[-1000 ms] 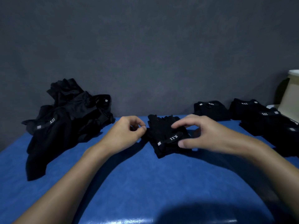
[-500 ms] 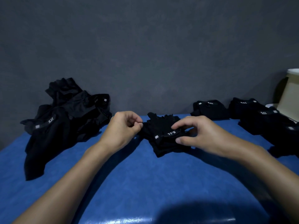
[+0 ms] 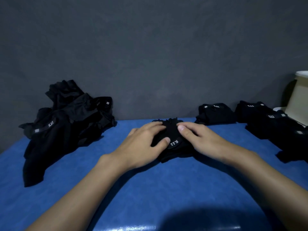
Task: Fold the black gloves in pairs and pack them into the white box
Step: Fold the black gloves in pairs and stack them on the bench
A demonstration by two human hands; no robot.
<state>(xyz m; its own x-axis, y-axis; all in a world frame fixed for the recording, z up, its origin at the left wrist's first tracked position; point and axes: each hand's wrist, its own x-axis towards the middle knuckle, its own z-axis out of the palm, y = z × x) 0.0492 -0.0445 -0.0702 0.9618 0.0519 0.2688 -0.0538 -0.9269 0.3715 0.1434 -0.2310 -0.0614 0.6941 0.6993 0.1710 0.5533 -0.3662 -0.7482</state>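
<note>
1. A grey wall (image 3: 150, 55) stands behind everything, past the fingertips.
2. A blue table (image 3: 158, 189) runs beneath both forearms; a dark shadow covers its near edge.
3. A heap of loose black gloves (image 3: 63, 127) lies well to the left of the left hand's fingers, against the wall. Single gloves in it are hard to tell apart.
4. Folded pairs (image 3: 215, 114) sit to the right of the right hand's fingers, in a line leading to the box. The ones nearest the frame edge merge into one dark mass.
5. The white box (image 3: 298, 100) is cut off by the right edge; its inside is hidden.
6. The glove pair (image 3: 175, 144) lies on the table between the two hands, mostly covered by them, its white-lettered strap showing.
7. The left hand (image 3: 143, 144) lies flat on it, fingers straight and spread, thumb tip touching beside the strap.
8. The right hand (image 3: 201, 139) presses flat on its right side, fingers close together.
</note>
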